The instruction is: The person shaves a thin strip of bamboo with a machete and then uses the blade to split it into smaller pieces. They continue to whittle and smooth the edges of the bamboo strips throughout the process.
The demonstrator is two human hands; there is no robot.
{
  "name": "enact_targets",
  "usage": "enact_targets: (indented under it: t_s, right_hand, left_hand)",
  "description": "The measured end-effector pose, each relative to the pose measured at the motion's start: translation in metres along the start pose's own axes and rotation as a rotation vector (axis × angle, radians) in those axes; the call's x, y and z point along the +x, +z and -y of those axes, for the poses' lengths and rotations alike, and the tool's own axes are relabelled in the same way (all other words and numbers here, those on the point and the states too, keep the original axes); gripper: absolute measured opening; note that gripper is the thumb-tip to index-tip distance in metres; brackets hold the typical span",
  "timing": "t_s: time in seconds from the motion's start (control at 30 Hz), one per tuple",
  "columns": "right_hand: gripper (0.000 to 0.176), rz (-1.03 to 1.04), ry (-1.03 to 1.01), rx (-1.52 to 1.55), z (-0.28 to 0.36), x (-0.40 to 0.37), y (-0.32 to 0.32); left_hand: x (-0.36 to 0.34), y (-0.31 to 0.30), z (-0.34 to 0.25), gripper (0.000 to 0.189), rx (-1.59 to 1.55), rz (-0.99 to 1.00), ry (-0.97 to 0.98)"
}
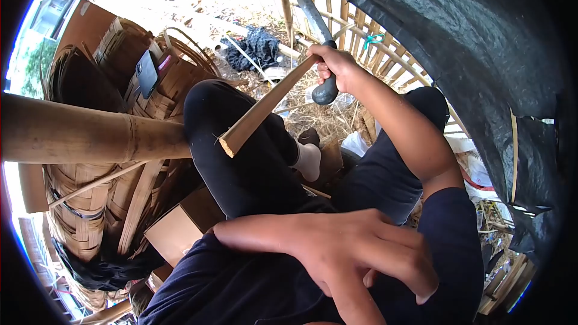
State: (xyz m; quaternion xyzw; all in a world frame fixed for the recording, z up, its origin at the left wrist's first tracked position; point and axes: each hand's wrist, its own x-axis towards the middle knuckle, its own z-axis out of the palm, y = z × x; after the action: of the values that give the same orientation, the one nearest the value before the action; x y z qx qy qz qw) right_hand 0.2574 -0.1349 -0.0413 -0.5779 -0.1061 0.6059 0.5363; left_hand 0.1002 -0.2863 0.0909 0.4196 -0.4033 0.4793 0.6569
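Note:
My right hand (338, 67) is closed around the dark, rounded handle of a machete (311, 12), whose blade points up and away. The same hand also grips the far end of a split bamboo strip (265, 107). The strip slants down to the left over my left leg, and its cut end faces me. My left hand (373, 253) is in front of my body, near my right sleeve. Its fingers are bent and apart, with nothing visible in them, though the palm side is hidden.
At left, a thick bamboo pole (90, 127) runs up to my left knee. Woven bamboo baskets (78, 186) are stacked around it, with a phone (146, 74) on top. A cardboard box (176, 233) stands below. Dark plastic sheeting (481, 54) and a bamboo slat fence (355, 24) border the right.

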Motion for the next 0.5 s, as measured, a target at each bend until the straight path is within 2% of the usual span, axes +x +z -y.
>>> enact_targets:
  t_s: [0.07,0.13,0.17,0.23,0.37,0.43,0.5]
  right_hand:
    - [0.022,-0.011,-0.007,-0.006,-0.001,0.002,-0.003]
    - [0.021,-0.01,-0.016,0.006,-0.002,0.002,-0.003]
    - [0.021,-0.009,-0.022,0.003,-0.002,0.002,-0.004]
    - [0.021,-0.013,-0.008,-0.005,0.0,-0.003,-0.004]
    - [0.02,-0.018,0.009,-0.025,0.0,-0.005,-0.005]
    - [0.02,-0.025,0.005,-0.031,0.001,-0.006,-0.005]
    - [0.021,-0.011,0.023,-0.036,0.001,-0.007,-0.004]
  left_hand:
    - [0.004,-0.004,-0.006,0.036,-0.135,0.009,-0.025]
    - [0.002,-0.002,-0.017,0.02,-0.279,0.003,-0.325]
    - [0.002,0.002,-0.017,0.02,-0.283,0.002,-0.321]
    - [0.004,0.008,-0.018,0.035,-0.594,-0.14,-0.357]
    - [0.01,0.004,-0.023,0.031,-0.66,-0.156,-0.368]
    - [0.012,0.001,-0.03,0.029,-0.763,-0.238,-0.516]
    - [0.014,0.006,-0.029,0.028,-0.719,-0.273,-0.499]
